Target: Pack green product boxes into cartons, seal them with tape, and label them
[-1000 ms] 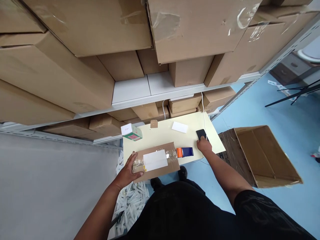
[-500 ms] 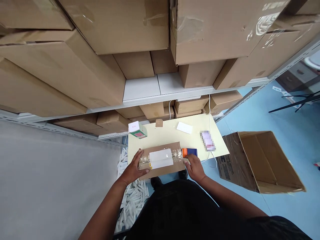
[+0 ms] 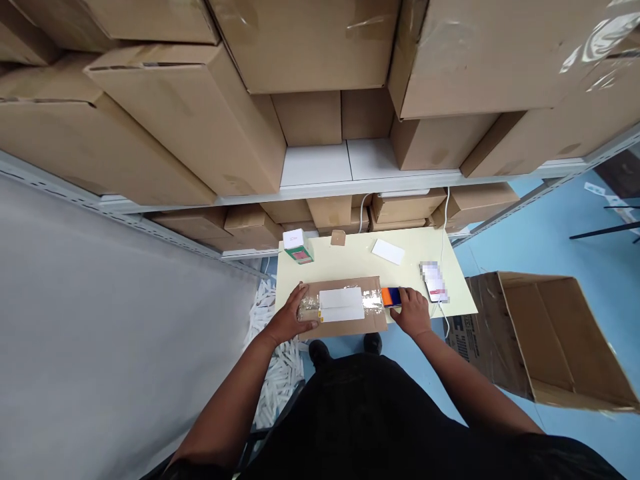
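Observation:
A flat cardboard box (image 3: 350, 328), sealed with clear tape and bearing a white label (image 3: 342, 305), lies at the near edge of the cream table. My left hand (image 3: 287, 319) grips its left end, the fingers at the far corner and the thumb across the near part. Just past the box's right end is a small blue-and-orange object (image 3: 391, 297), its exact kind unclear. Over its right part my right hand (image 3: 413, 313) is closed, fingers curled on top and thumb on the near side, partly hiding it.
On the cream table (image 3: 345, 257) are a green-and-white small box (image 3: 299, 247), a white card (image 3: 388, 252), a brown cardboard scrap (image 3: 338, 238) and a phone (image 3: 434, 281) with a cable. Shelves of cartons (image 3: 320, 47) rise behind. An open carton (image 3: 565, 340) stands right; white strips (image 3: 280, 380) cover the floor left.
My right hand has shifted from the box's right end onto the blue-and-orange object. My left hand stays on the box. The whole view has shifted, so things appear further right.

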`<state>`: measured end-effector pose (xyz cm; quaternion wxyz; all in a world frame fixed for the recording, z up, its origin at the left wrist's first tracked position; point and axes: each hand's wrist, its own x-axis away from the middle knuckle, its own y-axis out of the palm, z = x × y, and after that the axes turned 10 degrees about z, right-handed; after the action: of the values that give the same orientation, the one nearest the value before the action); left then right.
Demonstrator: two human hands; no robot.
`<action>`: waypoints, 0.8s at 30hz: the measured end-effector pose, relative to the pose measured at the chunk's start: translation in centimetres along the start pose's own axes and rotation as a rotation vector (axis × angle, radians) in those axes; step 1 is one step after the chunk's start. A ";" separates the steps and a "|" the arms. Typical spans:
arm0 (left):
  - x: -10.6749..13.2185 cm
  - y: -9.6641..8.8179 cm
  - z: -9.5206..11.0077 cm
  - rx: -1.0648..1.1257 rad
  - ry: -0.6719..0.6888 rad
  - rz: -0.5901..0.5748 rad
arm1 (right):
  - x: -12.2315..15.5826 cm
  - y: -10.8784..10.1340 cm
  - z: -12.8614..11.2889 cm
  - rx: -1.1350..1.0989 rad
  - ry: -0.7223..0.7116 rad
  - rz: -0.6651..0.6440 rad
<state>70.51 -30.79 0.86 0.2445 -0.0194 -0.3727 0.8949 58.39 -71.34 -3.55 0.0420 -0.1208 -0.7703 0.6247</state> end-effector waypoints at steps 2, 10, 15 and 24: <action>0.1 -0.1 0.4 -0.030 0.001 -0.002 | -1.4 -0.2 0.3 -0.040 -0.127 -0.047; 1.6 2.0 3.4 -0.301 0.038 0.220 | -6.0 -1.5 2.8 -0.366 -0.140 -0.553; 1.7 3.6 4.2 -0.295 -0.002 0.305 | -6.9 -1.5 4.5 -0.473 0.046 -0.742; 1.6 3.4 4.3 -0.322 -0.037 0.277 | -9.5 -4.1 5.6 -0.185 -0.047 -0.682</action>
<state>66.71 -34.88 1.92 0.1062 -0.0926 -0.5089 0.8492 65.84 -79.71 0.01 0.2194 0.1545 -0.8203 0.5050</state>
